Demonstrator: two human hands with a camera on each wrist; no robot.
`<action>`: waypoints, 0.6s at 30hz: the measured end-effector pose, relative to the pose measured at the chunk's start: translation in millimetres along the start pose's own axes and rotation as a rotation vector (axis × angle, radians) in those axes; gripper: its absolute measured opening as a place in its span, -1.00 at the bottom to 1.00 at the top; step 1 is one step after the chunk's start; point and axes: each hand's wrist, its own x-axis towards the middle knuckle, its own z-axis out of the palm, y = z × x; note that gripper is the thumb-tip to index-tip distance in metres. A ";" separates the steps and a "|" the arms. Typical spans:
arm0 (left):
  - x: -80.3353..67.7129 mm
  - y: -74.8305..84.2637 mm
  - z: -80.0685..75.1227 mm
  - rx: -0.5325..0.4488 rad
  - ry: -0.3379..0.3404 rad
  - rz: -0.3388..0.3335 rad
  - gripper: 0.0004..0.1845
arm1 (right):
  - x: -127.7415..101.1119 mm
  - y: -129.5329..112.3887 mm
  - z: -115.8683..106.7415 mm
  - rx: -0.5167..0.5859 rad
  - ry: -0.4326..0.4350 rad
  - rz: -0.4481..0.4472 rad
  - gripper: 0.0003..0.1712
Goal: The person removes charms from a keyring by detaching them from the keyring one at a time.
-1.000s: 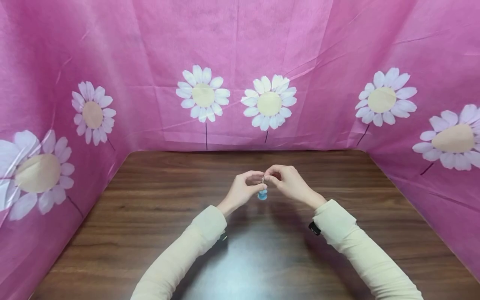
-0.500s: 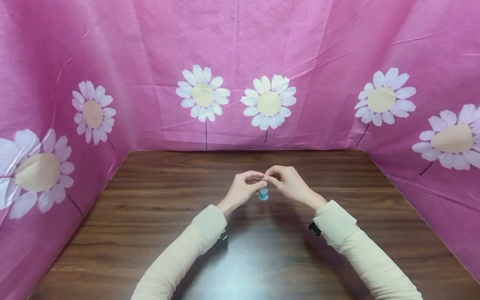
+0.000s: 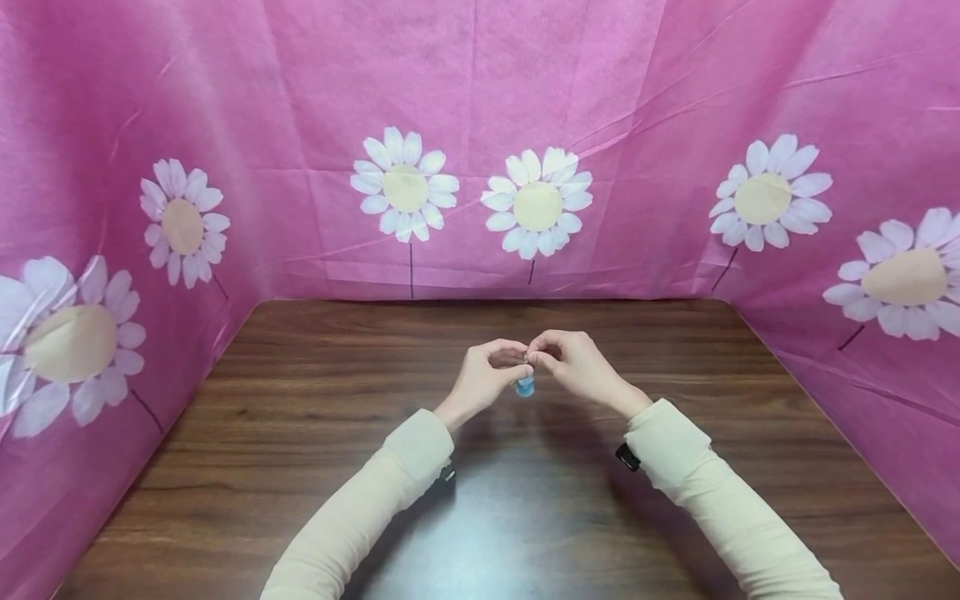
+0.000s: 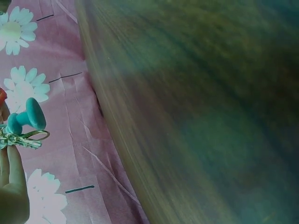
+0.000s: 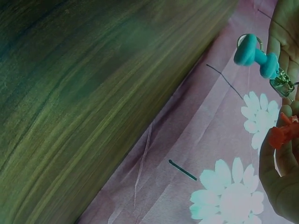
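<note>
As you pinch: both hands, left hand (image 3: 483,379) and right hand (image 3: 573,365), hold one keyring (image 4: 29,137).
Charms: one teal dumbbell (image 5: 256,56), one red piece (image 5: 282,133).

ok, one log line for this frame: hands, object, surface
left hand: pinches key ring | right hand: pinches key ring | blue charm: hangs below | table: under hands

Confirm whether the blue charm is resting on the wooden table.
No, the blue charm hangs in the air between both hands, above the wooden table.
</note>
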 end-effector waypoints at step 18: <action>0.4 -1.2 3.5 -0.021 -0.045 -0.011 -0.65 | -1.2 7.8 0.2 0.014 0.015 0.016 -0.94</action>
